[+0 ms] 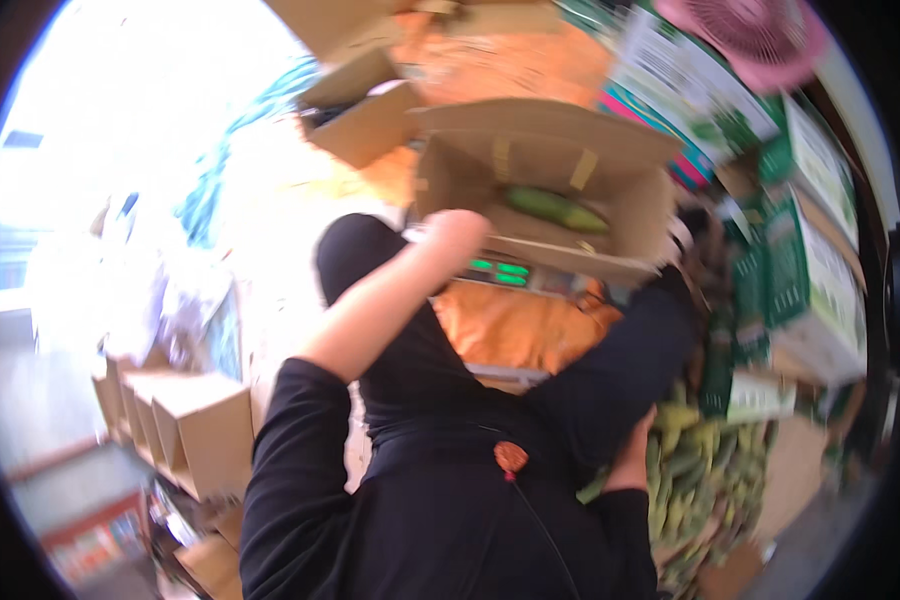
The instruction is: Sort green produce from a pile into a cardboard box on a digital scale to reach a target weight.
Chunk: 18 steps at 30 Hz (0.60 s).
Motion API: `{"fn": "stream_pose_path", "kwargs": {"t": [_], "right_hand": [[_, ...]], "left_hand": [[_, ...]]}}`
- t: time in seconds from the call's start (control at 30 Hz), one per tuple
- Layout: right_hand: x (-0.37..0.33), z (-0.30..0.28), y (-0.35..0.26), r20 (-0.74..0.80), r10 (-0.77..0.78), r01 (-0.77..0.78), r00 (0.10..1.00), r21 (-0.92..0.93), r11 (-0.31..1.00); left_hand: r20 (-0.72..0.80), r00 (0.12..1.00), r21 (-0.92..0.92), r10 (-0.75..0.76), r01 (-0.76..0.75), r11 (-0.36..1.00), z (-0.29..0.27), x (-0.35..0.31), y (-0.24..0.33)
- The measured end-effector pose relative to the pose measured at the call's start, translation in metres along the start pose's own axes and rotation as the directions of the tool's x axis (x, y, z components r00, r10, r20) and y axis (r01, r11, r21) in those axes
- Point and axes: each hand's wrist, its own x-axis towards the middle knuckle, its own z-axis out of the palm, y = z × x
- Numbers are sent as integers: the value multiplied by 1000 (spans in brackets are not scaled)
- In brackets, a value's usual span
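Glares almost pure white at the upper left, flooded by strong light [140, 80] and edged by crumpled teal sheeting [198, 195]. Shows a pale window-like panel [0, 275] at the far left, above a grey wall [15, 365]. Dims toward the right, past a pink fan [755, 35] and stacked green-and-white cartons [815, 270], to an off-white wall [860, 130]. Drops at lower right to blurred, greyish floor [820, 515].
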Motion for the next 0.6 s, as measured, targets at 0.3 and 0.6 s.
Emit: {"fn": "stream_pose_path", "kwargs": {"t": [0.3,0.6], "right_hand": [[-100,2,-79,36,-162,153,986,181,971],[-226,141,-303,-120,-872,607,474,-673,423]], "left_hand": [[-72,996,-196,-47,32,980,0,-11,6],[-131,991,-172,-17,-6,985,-4,-14,3]]}}
